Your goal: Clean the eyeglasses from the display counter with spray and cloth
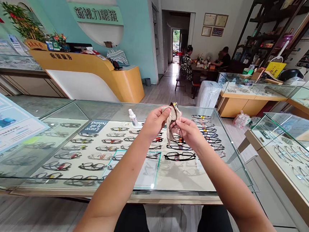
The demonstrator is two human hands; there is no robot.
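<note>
Above the glass display case, both my hands are raised and close together. My left hand (154, 122) pinches a beige cleaning cloth (174, 115) that is wrapped over part of a dark-framed pair of eyeglasses (176, 131). Fingers of my right hand (189, 131) are closed on the eyeglasses, close against the cloth's right edge. The cloth and fingers hide much of the frame. Left of my hands, a small white spray bottle (133, 118) stands upright on the glass top. Below them, rows of eyeglasses (180, 156) lie inside the case.
The glass display case (190, 198) spans in front of me. A printed sheet (10, 125) juts in at left. Further glass cases (289, 149) stand at right. Behind are a yellow counter (127, 83), a wrapped suitcase (209, 95) and two people seated at a table (204, 69).
</note>
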